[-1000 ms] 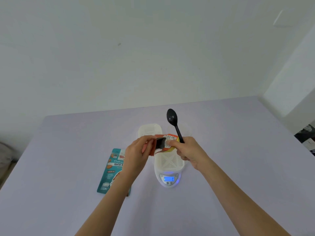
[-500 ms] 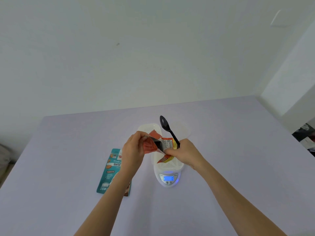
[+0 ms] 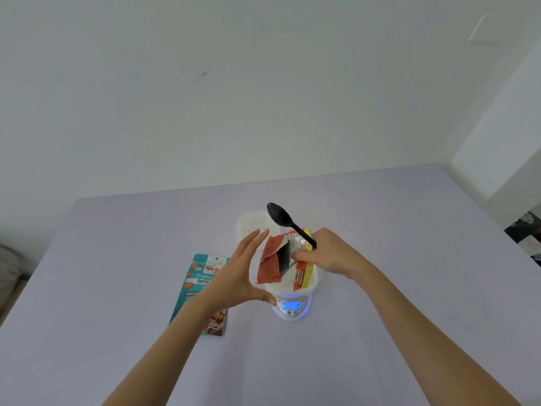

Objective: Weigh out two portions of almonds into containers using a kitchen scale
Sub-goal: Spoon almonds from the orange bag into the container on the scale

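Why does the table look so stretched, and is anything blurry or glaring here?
Head view: the wide-angle lens splays the table and stretches both forearms; light is soft, shadows faint; the scale's display glows blue onto the tabletop; the left hand and the orange packet look slightly soft.

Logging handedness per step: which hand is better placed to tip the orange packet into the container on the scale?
Probably right: the right hand grips the open orange packet and black spoon above the container on the scale; the left hand is open, holding nothing.
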